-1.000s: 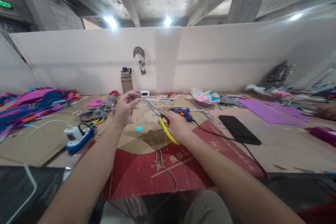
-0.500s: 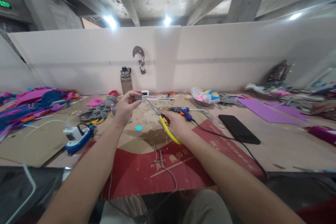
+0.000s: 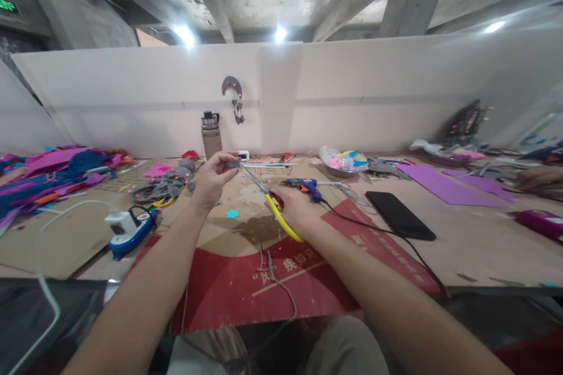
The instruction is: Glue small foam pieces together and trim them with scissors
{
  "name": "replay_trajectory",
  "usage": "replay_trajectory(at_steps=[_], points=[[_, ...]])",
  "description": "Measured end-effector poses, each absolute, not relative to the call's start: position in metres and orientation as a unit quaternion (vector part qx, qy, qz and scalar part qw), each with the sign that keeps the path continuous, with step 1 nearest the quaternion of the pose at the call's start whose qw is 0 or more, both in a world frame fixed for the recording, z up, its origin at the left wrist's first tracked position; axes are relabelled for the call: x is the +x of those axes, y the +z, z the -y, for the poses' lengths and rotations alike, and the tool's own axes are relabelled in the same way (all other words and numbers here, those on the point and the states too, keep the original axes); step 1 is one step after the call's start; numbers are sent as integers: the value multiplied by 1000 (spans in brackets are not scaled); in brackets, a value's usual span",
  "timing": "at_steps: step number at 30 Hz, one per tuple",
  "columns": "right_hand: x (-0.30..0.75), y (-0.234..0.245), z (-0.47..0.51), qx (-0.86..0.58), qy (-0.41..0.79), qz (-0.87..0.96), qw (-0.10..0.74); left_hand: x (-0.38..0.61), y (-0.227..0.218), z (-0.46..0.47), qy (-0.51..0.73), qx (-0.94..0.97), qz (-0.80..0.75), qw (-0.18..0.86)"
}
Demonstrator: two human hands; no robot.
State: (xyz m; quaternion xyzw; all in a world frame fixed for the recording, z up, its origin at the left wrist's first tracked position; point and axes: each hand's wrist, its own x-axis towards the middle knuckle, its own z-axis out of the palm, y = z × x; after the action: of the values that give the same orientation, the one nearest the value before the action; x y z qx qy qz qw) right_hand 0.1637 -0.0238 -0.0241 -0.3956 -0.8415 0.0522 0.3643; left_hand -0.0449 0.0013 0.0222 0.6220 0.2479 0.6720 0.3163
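Note:
My left hand [image 3: 212, 181] pinches a small grey felt piece [image 3: 234, 164] between thumb and fingers, raised above the cardboard. In my right hand [image 3: 294, 206] are yellow-handled scissors [image 3: 281, 220], their blades pointing up and left so that the tips reach the edge of the felt. Whether the blades are parted is too small to tell. Below the hands, a turquoise flower cutout [image 3: 232, 214] and a loose grey cord [image 3: 269, 266] lie on the red and brown cardboard [image 3: 211, 287]. A blue glue gun [image 3: 308, 186] rests just beyond my right hand.
A black phone [image 3: 400, 215] and purple sheets [image 3: 446, 184] are on the right. Grey felt cutouts [image 3: 169, 184] and a blue-white power strip [image 3: 132, 237] stand left. A bottle [image 3: 212, 136] and a bowl of bits [image 3: 343, 161] are farther back. Another person's hand [image 3: 541, 179] shows far right.
The grey felt piece has turned slightly in my left fingers and shows a little more. The scissors and both arms stay almost where they were.

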Motion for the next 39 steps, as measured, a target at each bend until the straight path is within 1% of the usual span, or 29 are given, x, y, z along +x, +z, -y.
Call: replay_trajectory(at_steps=[16, 31, 39], points=[[164, -22, 26, -411, 61, 842, 344, -45, 21, -1, 667, 627, -248, 318], [163, -24, 26, -411, 56, 839, 353, -41, 20, 0, 678, 606, -246, 335], [161, -26, 23, -405, 74, 837, 361, -42, 20, -1, 685, 592, -235, 354]])
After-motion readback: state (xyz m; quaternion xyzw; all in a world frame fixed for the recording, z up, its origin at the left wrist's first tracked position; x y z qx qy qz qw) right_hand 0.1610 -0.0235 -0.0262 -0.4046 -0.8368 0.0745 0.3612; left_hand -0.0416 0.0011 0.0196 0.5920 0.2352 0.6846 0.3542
